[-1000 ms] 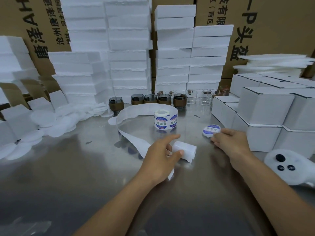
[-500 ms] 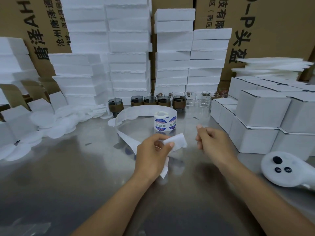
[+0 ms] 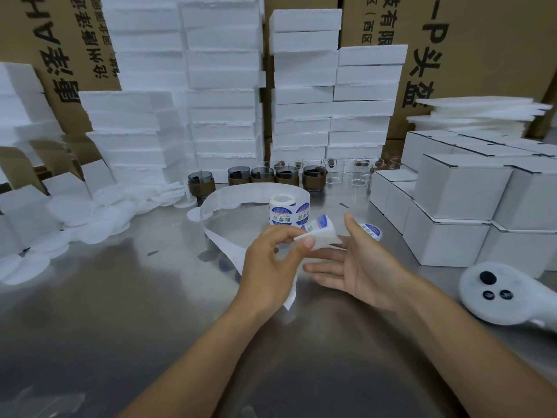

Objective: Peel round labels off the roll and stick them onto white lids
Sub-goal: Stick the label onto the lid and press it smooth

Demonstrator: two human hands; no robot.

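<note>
1. The left hand (image 3: 271,263) pinches the loose end of the white backing strip (image 3: 321,239) between thumb and curled fingers, lifted above the steel worktop (image 3: 120,312). A blue-and-white round label (image 3: 320,221) shows at the strip's top edge.
2. The right hand (image 3: 361,267) lies at 3 o'clock of the left, palm up, fingers straight and spread, holding nothing.
3. The label roll (image 3: 289,211) stands upright at 12 o'clock from the hands.
4. A labelled lid (image 3: 371,230) lies at 1 o'clock, just behind the right hand. Plain white lids (image 3: 72,215) are heaped at 9 o'clock.

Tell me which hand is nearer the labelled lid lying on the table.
Right. The right hand lies open just left of the labelled lid, thumb close beside it; the left hand is farther left, pinching the label strip.
</note>
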